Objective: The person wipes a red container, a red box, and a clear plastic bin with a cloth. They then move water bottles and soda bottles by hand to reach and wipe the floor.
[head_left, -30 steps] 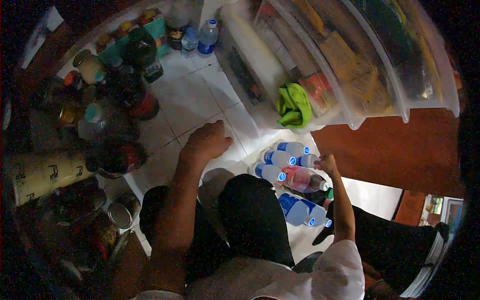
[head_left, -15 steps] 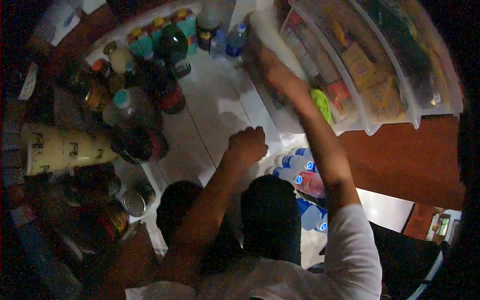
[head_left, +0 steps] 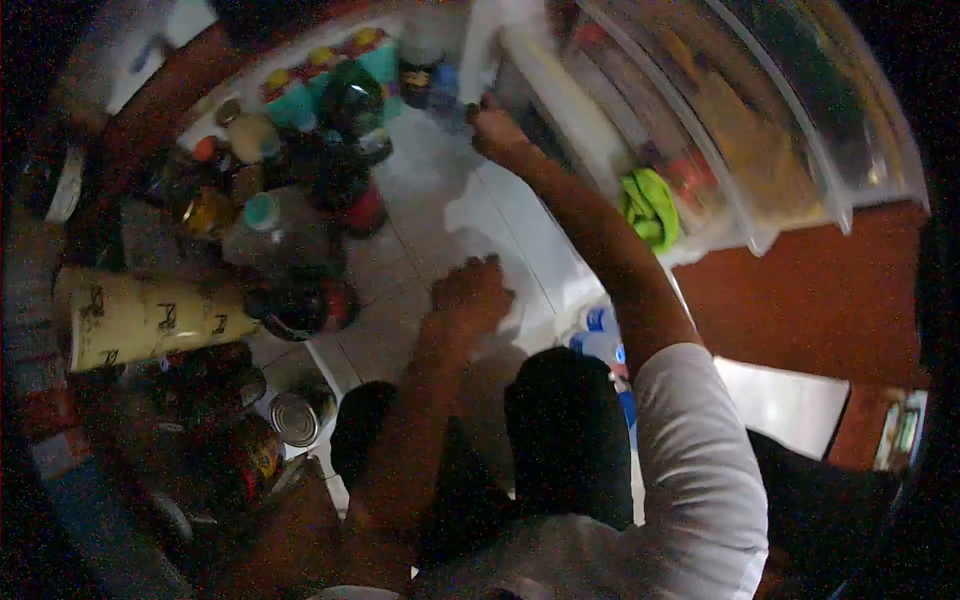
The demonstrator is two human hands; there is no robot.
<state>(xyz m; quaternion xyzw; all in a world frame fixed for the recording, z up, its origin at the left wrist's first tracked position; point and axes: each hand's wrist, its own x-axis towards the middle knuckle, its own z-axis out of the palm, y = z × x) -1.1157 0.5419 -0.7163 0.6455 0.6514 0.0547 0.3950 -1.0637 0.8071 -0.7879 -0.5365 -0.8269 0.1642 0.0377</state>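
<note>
My right hand (head_left: 498,132) reaches to the back, with its fingers drawn together beside the clear plastic bottles (head_left: 447,92). Blur hides what is between its fingertips. My left hand (head_left: 472,294) is curled into a loose fist over the white tiled floor (head_left: 400,285), in front of my knees, with nothing visible in it. Just right of my right forearm, a bright green cloth-like bundle (head_left: 650,208) lies by the clear plastic drawers (head_left: 745,225).
On the left stand a green-capped large bottle (head_left: 265,215), dark bottles (head_left: 300,305), a printed pale yellow container (head_left: 155,318) and a tin can (head_left: 295,418). Teal cartons (head_left: 375,65) line the back. Blue-labelled water bottles (head_left: 600,335) lie by my right knee.
My right hand has moved left from the drawer unit's front edge to the clear bottles at the back. My left hand stays curled low over the floor. The view has shifted slightly.
</note>
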